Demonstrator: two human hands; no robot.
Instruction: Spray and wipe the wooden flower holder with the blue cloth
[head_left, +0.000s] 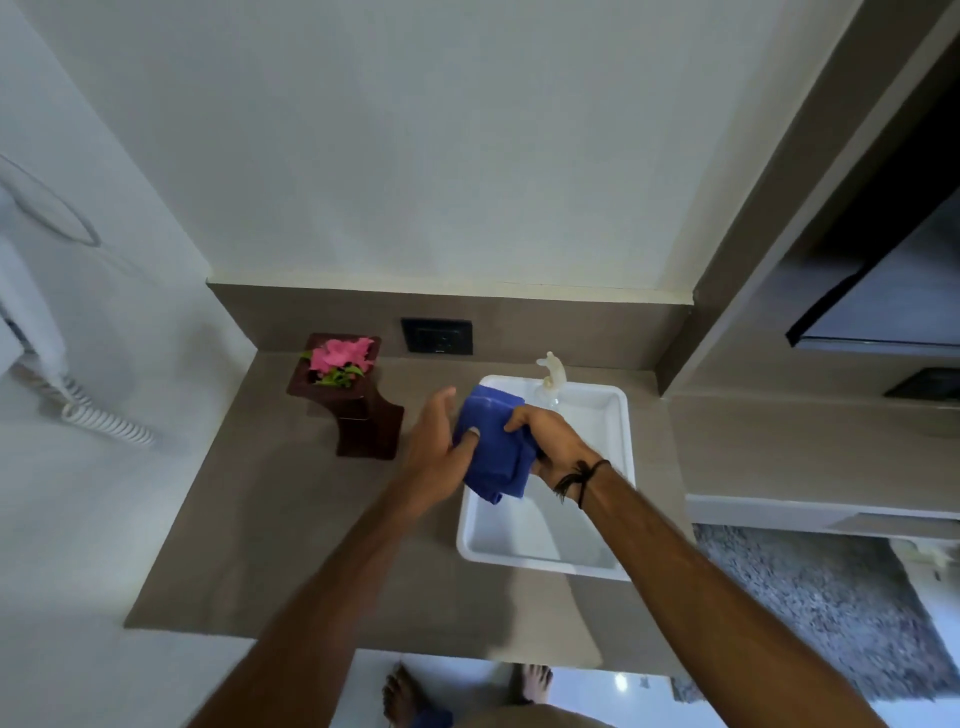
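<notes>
Two hands on one cloth (493, 452), held above the near-left part of the tray (618, 415). Left of the grip, well apart: holder (358, 410), dark wood on the counter (249, 519), pink flowers (343, 353) on top, not yet touched. Probably stiff and fairly light, top-heavy on that narrow waist, so likely to tip under a sideways wipe; best steadied at the waist or the base, clear of the blooms. Left hand (436, 447) half open, thumb pressed into the cloth, fingers spread along its far edge. Cloth itself soft, limp, folded thick, a corner hanging below the grip; easy to bunch, no slip to fear. Right hand (550, 441) closed over the cloth's right side, fingers curled, black cord at the wrist. Beyond the grip, in the tray's far end: bottle (551, 382), pale and clear, lower body hidden behind the cloth and right hand, fill level impossible to judge. Holder's far side out of sight.
</notes>
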